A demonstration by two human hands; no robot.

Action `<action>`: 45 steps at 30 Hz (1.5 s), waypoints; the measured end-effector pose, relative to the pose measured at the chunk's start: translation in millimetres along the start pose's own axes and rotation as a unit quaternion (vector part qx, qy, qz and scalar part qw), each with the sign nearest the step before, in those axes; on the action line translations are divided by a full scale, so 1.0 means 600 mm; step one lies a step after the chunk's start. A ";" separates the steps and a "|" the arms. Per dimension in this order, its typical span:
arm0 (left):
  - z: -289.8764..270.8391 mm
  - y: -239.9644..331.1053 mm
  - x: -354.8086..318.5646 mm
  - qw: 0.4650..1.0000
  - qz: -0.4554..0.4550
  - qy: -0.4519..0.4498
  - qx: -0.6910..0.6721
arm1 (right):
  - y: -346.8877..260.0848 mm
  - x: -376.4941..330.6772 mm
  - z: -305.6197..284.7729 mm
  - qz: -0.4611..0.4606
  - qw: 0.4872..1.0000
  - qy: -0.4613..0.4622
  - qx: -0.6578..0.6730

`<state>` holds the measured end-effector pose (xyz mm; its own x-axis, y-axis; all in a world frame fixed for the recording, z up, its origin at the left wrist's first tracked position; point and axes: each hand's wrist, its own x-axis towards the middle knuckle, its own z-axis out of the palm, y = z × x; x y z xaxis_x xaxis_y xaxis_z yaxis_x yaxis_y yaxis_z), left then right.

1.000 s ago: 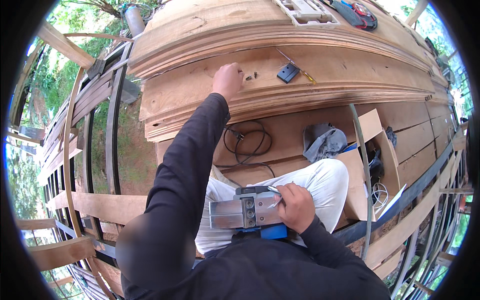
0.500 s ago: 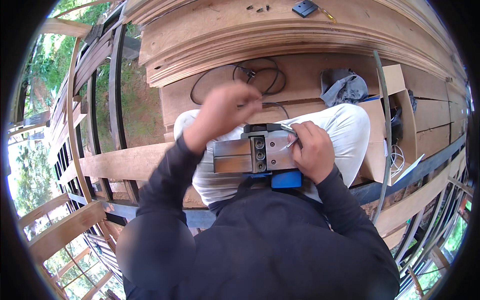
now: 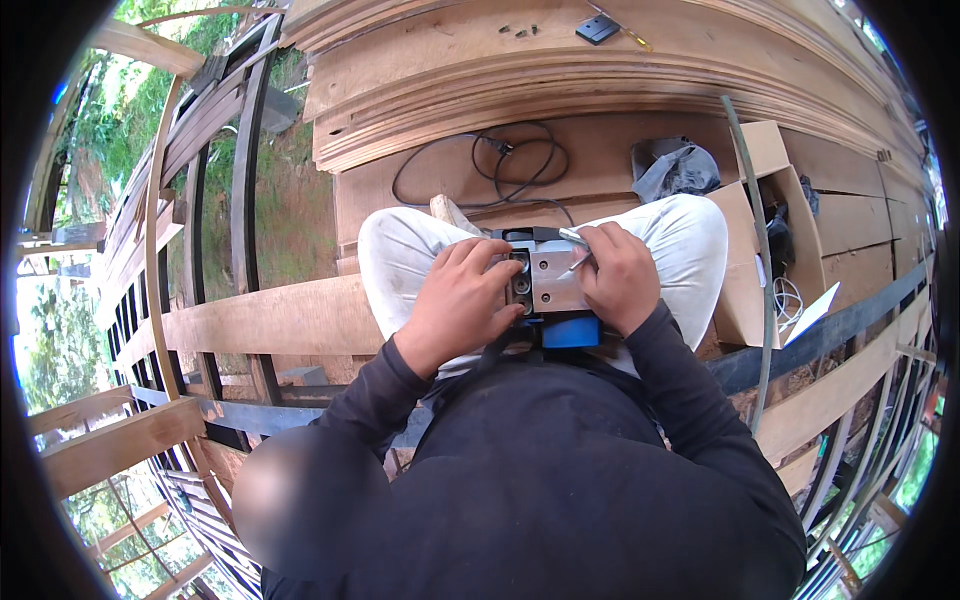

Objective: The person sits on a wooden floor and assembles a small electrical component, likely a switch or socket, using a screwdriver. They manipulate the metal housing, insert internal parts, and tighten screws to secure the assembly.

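One cardboard box (image 3: 735, 290) holds a white cable (image 3: 789, 303).

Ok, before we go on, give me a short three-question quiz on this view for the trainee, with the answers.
1. True or false: the right hand holds a slim metal tool.
2. What does the left hand touch?
A) the cardboard box
B) the metal-plated device on the lap
C) the black cord
3. How many small dark pieces lie near the black block on the boards?

Key: 1. True. 2. B. 3. Three.
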<state>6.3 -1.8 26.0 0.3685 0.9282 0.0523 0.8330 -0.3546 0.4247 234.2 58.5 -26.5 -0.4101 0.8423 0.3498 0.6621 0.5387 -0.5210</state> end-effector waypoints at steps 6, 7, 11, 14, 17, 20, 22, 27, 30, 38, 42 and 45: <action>-0.011 0.014 0.016 0.998 0.015 -0.032 0.060 | -0.003 -0.006 -0.007 0.008 1.000 -0.021 0.009; -0.011 0.017 0.018 0.997 0.015 -0.039 0.069 | -0.004 -0.007 -0.008 0.010 1.000 -0.021 0.009; -0.015 0.029 0.027 0.993 0.010 -0.064 0.103 | -0.001 -0.011 -0.006 0.004 1.000 -0.013 0.010; -0.013 0.033 0.032 0.991 0.007 -0.074 0.116 | 0.000 -0.011 -0.008 0.004 1.000 -0.011 0.012; -0.009 0.028 0.030 0.992 0.005 -0.067 0.105 | 0.001 -0.009 -0.004 -0.011 1.000 0.021 0.009; -0.008 0.025 0.028 0.994 -0.006 -0.064 0.084 | 0.001 -0.009 -0.005 -0.009 1.000 0.019 0.009; -0.007 0.023 0.026 0.996 -0.020 -0.060 0.068 | 0.003 -0.009 -0.005 -0.008 1.000 0.016 0.011; -0.004 0.023 0.014 0.998 -0.038 -0.024 0.048 | 0.001 -0.008 -0.006 -0.005 1.000 0.010 0.014; -0.003 0.021 0.013 0.998 -0.040 -0.023 0.049 | 0.000 -0.007 -0.010 0.005 1.000 -0.011 0.020; -0.003 0.018 0.018 0.998 -0.038 -0.030 0.035 | 0.002 -0.006 -0.010 0.005 1.000 -0.017 0.020; 0.005 0.011 0.024 0.999 -0.042 -0.024 0.014 | 0.004 -0.007 -0.006 0.001 1.000 -0.008 0.011; 0.011 0.005 0.026 0.999 -0.044 -0.017 -0.003 | 0.004 -0.006 -0.004 -0.010 1.000 0.012 0.009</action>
<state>17.3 10.6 22.2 0.3082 0.9512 -0.0169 0.8601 -0.2710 0.4322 238.8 56.6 -27.4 -0.4074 0.8308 0.3792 0.6425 0.5559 -0.5274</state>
